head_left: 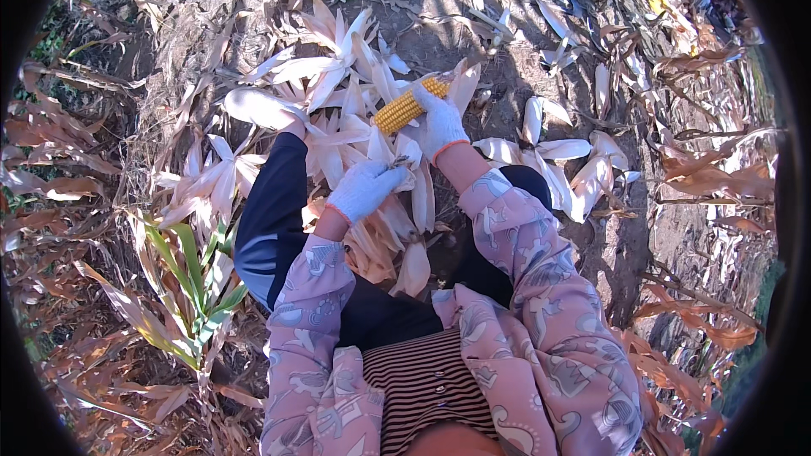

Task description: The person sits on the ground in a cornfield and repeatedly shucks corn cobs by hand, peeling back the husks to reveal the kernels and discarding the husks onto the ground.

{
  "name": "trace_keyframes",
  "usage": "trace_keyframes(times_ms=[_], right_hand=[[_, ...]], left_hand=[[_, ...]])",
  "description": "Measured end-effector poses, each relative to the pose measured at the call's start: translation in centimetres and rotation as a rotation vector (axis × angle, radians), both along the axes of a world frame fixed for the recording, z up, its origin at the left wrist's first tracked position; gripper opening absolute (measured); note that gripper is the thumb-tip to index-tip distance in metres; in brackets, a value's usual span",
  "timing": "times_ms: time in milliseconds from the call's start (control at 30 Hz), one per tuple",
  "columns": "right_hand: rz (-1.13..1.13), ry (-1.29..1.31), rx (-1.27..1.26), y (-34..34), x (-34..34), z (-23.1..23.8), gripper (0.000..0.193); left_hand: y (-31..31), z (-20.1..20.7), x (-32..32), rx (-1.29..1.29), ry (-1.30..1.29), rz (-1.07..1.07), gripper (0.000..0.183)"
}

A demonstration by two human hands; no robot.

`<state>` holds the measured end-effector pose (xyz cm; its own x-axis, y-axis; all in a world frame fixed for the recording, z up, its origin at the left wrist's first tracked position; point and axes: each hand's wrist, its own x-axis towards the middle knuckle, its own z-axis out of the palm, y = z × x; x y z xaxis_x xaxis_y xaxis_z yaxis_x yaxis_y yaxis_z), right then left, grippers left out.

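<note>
A yellow corn cob [397, 114] lies at a slant just ahead of me, its kernels bare. My right hand [441, 122], in a white knit glove with an orange cuff, is closed around its far right part. The left hand [365, 188], gloved the same way, is nearer to me and closed on a pale corn husk [411, 156] below the cob. Its fingertips are partly hidden in the husk. Loose dry husks [338, 59] lie spread around and under both hands.
My legs in dark trousers [269, 219] flank the husks. More opened husks [549, 152] lie to the right on bare soil [621, 262]. A green-leaved plant [198, 287] stands at the left among dry stalks. Something dark [725, 13] lies at the far right.
</note>
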<state>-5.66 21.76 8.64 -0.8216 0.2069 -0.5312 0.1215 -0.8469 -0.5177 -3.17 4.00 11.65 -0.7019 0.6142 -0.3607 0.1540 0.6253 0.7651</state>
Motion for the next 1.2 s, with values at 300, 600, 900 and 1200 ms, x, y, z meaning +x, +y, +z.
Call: trace_keyframes(times_ms=[300, 600, 900, 1200], right_hand=[[-0.145, 0.172, 0.227, 1.4, -0.9, -0.3, 0.03], [0.133, 0.272, 0.593, -1.0, 0.3, 1.0, 0.051], [0.301, 0.371, 0.382, -2.6, 1.7, 1.3, 0.057], [0.288, 0.393, 0.377, -2.5, 1.4, 0.6, 0.058]], left_hand=[[0.0, -1.9, 0.1, -0.3, 0.109, -0.19, 0.042], [0.8, 0.1, 0.1, 0.012, 0.209, 0.356, 0.076], [1.6, -5.9, -0.8, 0.246, 0.148, 0.423, 0.098], [2.3, -4.5, 0.3, 0.313, 0.007, 0.501, 0.074]])
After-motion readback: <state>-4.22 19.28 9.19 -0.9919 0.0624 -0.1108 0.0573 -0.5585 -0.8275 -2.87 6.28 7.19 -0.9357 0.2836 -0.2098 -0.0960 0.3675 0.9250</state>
